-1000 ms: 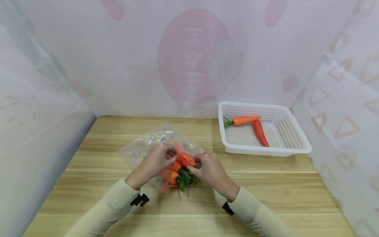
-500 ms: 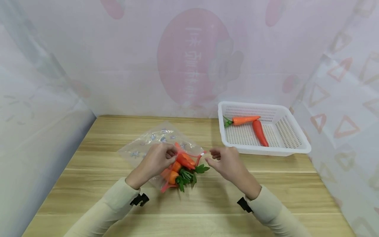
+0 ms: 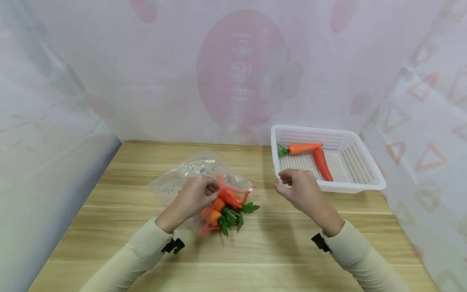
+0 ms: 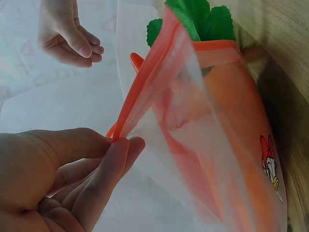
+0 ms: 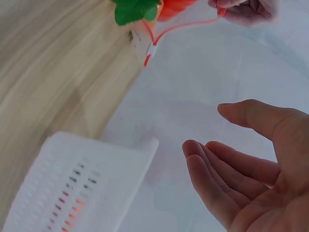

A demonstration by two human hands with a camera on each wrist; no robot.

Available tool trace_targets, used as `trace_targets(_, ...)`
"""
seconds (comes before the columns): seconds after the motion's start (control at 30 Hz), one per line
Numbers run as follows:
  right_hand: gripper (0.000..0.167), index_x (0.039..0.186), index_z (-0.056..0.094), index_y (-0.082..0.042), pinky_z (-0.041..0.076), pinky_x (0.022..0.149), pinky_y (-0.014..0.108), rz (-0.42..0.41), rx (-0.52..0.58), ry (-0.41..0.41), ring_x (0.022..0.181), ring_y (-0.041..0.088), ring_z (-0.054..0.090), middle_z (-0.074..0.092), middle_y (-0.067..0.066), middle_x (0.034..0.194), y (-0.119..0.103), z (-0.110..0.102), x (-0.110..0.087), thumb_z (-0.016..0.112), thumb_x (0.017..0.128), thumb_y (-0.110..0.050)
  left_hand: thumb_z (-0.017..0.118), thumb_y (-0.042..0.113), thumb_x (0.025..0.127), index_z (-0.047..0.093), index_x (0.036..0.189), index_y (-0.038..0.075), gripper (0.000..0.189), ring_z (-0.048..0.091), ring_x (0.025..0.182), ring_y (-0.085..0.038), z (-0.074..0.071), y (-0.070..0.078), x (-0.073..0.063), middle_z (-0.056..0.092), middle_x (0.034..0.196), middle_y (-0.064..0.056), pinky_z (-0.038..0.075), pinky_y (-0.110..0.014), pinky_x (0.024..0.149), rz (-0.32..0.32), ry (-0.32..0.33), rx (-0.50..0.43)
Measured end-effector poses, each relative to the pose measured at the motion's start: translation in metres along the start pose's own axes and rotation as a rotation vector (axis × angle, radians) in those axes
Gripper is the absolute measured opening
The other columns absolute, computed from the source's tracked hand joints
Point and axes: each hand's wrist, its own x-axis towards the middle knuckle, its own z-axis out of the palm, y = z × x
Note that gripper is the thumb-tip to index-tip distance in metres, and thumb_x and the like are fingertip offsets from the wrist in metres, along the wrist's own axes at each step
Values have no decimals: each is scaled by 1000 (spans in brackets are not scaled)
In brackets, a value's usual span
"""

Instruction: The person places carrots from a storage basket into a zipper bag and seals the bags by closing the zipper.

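My left hand (image 3: 195, 198) pinches the red zip edge of a clear plastic zip bag (image 4: 193, 92) between thumb and fingertips, lifting that edge. Inside the bag lie several orange carrots (image 3: 214, 218) and a red one (image 3: 229, 197), their green leafy tops (image 3: 230, 217) poking out of the mouth. Near the front left edge of a white basket (image 3: 330, 186), my right hand (image 3: 304, 194) hovers with nothing in it, thumb and loosely bent fingers apart. An orange carrot (image 3: 304, 148) with a leafy top and a red carrot (image 3: 322, 164) lie in the basket.
Everything stands on a wooden table (image 3: 226, 271). A pale printed sheet (image 3: 153, 81) walls in the back and both sides. The basket sits at the back right, near the wall.
My right hand has let go of the red carrot at the bag and moved right, to the basket's front left edge. My left hand keeps its pinch on the bag.
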Motion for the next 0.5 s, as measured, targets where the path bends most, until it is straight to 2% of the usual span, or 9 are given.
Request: trace_targets(0.5, 30, 112, 76, 8, 65, 84, 54, 84, -147, -43, 94, 39, 79, 79, 26, 103, 46, -50, 15, 80, 90, -12, 74, -2, 93, 79, 102, -1, 10, 75, 80, -13, 2, -2, 3, 80, 95, -10, 65, -26, 72, 4, -5, 15)
